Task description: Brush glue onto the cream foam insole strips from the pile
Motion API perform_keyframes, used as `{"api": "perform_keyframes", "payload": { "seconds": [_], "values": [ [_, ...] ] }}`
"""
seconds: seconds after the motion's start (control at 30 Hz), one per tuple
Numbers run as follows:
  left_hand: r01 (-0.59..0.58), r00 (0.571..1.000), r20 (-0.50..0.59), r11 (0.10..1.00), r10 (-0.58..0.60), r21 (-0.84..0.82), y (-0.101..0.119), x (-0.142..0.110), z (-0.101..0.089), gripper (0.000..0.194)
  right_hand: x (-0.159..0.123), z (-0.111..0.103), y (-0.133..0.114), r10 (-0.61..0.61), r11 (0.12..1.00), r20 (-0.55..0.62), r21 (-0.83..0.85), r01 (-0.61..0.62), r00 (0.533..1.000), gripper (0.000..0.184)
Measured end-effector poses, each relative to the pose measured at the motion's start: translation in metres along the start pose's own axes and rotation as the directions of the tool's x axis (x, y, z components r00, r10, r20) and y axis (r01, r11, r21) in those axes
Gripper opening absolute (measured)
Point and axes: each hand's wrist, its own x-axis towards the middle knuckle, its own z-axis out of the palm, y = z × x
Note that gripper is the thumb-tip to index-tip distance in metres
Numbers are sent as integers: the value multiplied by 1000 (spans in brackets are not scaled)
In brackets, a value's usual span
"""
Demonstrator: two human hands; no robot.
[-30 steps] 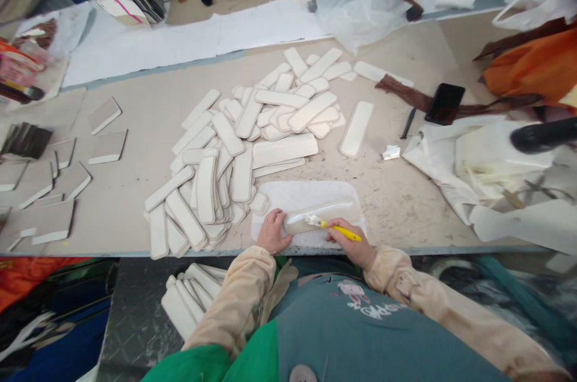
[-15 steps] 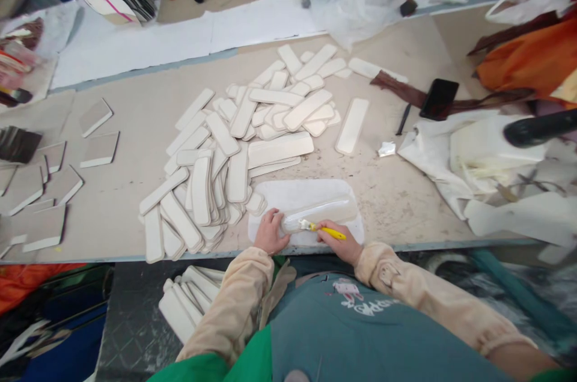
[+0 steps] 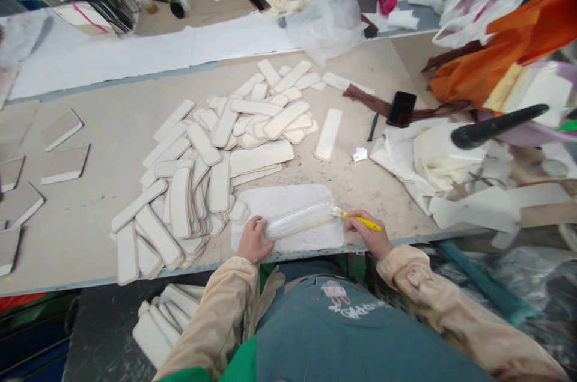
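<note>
A long cream strip [image 3: 298,219], glossy with wet coating, lies on a white board [image 3: 288,200] at the table's near edge. My left hand [image 3: 253,239] presses down on the strip's left end with its fingers curled over it. My right hand [image 3: 370,233] is closed around a yellow-handled brush [image 3: 356,220], whose bristles touch the strip's right end. A big heap of similar cream strips [image 3: 211,160] spreads across the table just left of and behind the board.
Grey-topped card pieces [image 3: 58,148] lie at the far left. A black phone [image 3: 400,109], white cloth and paper scraps [image 3: 433,160], a black handle [image 3: 496,125] and orange fabric [image 3: 487,63] crowd the right. More strips [image 3: 162,322] are stacked below the table edge.
The brush has swept from near the strip's left part out to its right end. My left hand has stayed on the left end. The view has shifted to the right.
</note>
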Motion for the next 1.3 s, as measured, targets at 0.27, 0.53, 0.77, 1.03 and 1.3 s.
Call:
{"api": "perform_keyframes", "payload": {
  "seconds": [0.27, 0.53, 0.77, 1.03, 1.3],
  "values": [
    [37, 999, 22, 999, -37, -12, 5, -1, 0, 52, -1, 19, -18, -2, 996, -3, 85, 2, 1000, 24],
    [39, 995, 97, 997, -32, -69, 3, -7, -10, 66, 3, 7, -15, 9, 1000, -81, 26, -7, 997, 30],
    [2, 991, 136, 1000, -1, -5, -11, 25, -52, 59, -13, -28, -36, -30, 994, -270, 94, 57, 962, 29],
    [-173, 983, -13, 950, 183, 259, -31, 177, -88, 33, -30, -10, -46, -133, 991, -345, -18, 135, 929, 23],
    [-228, 973, 29, 940, 228, 255, -34, 224, -64, 44, -34, -5, -51, -86, 996, -404, -48, 72, 911, 22]
  ]
}}
